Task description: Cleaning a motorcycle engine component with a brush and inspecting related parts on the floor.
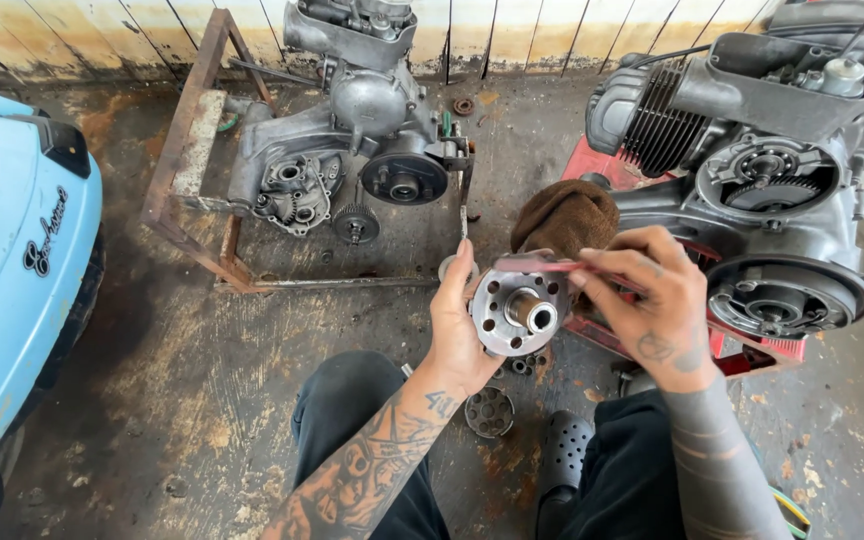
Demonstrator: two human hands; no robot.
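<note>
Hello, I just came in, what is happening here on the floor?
A person sits on the stained floor between two engines. The left hand holds a round metal hub with a hollow shaft at its centre. The right hand lays a thin reddish strip across the hub's top edge. A brown rag lies just behind, and a small perforated disc rests near the knees.

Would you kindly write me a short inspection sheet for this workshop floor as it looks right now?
Surface: stained, worn concrete floor.
Job's things: round metal hub with holes; thin red tool laid across its top.
Clutter: brown rag, small perforated disc, loose gear.
Grippers: left hand holds the hub; right hand pinches the tool.
Cables: nothing seen.
Surroundings: engine on rusty frame, second engine at right, blue scooter body at left.
</note>
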